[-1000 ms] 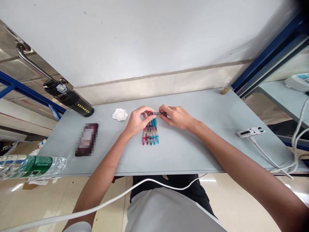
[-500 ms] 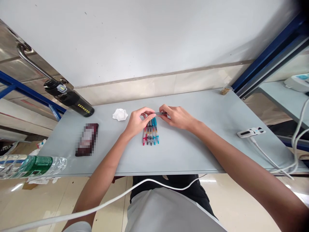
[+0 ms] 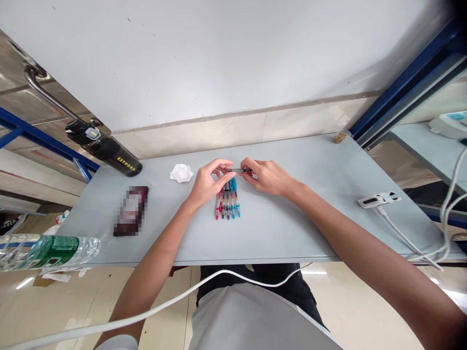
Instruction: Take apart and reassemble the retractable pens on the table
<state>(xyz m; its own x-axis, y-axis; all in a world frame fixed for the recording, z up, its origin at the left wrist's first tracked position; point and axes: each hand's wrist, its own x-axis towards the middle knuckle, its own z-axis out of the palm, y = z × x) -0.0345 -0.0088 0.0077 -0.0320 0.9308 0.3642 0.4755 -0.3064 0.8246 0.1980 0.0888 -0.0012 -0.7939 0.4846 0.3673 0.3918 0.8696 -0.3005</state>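
A dark, slim pen [image 3: 239, 170] lies level between my two hands, above the top ends of a row of pens. My right hand [image 3: 267, 177] pinches its right end. At its left end, my left hand [image 3: 210, 181] has thumb and index finger parted, with the thumb at the pen and the index finger raised. Several pens [image 3: 228, 206] with red, black and blue parts lie side by side on the grey table [image 3: 292, 223], their upper ends partly hidden by my left hand.
Crumpled white tissue [image 3: 181, 173] lies left of my hands. Farther left are a black bottle [image 3: 116, 155], a blurred dark red object [image 3: 131, 211] and a clear bottle [image 3: 58, 250]. On the right are a small cup [image 3: 342, 136] and a white device [image 3: 379, 200] with a cable.
My left index finger has lifted slightly away from the thumb, and more of the dark pen shows between my hands. My right hand has stayed in place.
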